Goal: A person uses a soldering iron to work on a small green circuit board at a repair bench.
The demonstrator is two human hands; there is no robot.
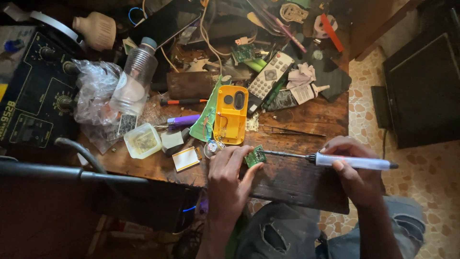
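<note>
Pinned flat against the worn wooden bench (287, 177), a small green circuit board (255, 156) is steadied under left hand (229, 180) fingertips, so the white-handled soldering iron (335, 159), gripped in the closed right hand (352, 170), meets it from the right.

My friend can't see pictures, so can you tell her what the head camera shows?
A person's left hand pins a small green circuit board on a worn wooden table, while the right hand holds a soldering iron with its tip at the board. Behind lie an opened yellow device, a remote control, a purple lighter and tangled clutter.
</note>
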